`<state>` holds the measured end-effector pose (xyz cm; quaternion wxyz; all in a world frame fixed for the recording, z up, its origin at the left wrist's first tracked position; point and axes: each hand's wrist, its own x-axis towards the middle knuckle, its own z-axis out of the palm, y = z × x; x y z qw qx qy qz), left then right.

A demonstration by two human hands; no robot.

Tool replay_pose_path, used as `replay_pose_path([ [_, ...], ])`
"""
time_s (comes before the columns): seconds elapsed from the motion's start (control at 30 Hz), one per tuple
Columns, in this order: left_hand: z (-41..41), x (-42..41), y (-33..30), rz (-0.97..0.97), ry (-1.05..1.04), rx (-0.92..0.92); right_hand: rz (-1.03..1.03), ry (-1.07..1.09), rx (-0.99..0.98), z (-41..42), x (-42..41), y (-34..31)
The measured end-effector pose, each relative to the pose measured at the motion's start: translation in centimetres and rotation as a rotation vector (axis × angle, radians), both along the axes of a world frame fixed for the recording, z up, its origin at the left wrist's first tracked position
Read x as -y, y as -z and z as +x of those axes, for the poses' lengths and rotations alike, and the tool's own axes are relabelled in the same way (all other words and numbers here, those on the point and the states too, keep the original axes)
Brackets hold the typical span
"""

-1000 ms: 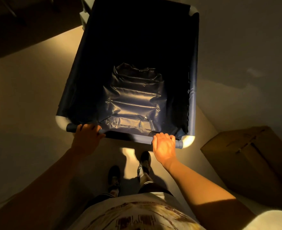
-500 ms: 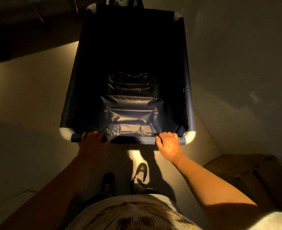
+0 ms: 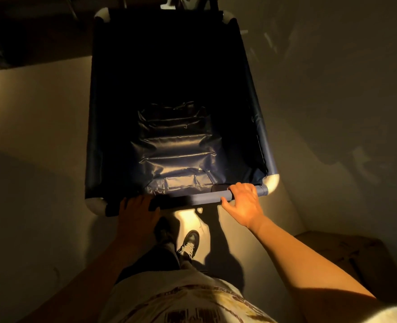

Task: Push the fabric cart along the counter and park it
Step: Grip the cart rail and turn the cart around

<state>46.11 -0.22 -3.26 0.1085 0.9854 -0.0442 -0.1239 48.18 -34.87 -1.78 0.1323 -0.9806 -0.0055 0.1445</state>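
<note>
The fabric cart [image 3: 260, 127] is a deep navy bin on a frame with white corner joints, straight ahead of me, and nothing shows inside on its wrinkled floor. My left hand [image 3: 138, 212] wraps the near rail at its shadowed left end. On the sunlit right end of that rail rests my right hand [image 3: 245, 202], fingers curled over the bar. Both arms reach forward from my body.
A cardboard box [image 3: 346, 255] sits on the floor at lower right, close to the wall. Beyond the cart's far end there is white equipment [image 3: 181, 2]. A dark surface [image 3: 29, 31] runs along the upper left. My feet [image 3: 189, 243] stand just behind the cart.
The cart has rolled forward and straightened; its far end now nears the white equipment. The cardboard box has slipped back toward the lower right. Both hands keep their grip.
</note>
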Motion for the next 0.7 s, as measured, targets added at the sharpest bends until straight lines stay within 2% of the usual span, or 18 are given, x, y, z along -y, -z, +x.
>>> replay_pose_path([
  [0.1, -0.8, 0.4, 1.2, 0.013, -0.061, -0.059, -0.046, -0.055, -0.015, 0.3, 0.6, 0.0],
  [0.27, -1.1, 1.2, 1.3, -0.063, -0.085, -0.041, -0.072, -0.118, -0.034, 1.2, 0.9, -0.4],
  [0.43, -0.2, 1.1, 1.4, -0.027, -0.029, -0.022, -0.124, -0.122, -0.067, 3.0, 0.1, -0.7],
  [0.7, 2.9, 1.0, 0.2, -0.027, -0.054, -0.028, -0.183, -0.116, -0.127, 6.4, -2.6, -1.4],
])
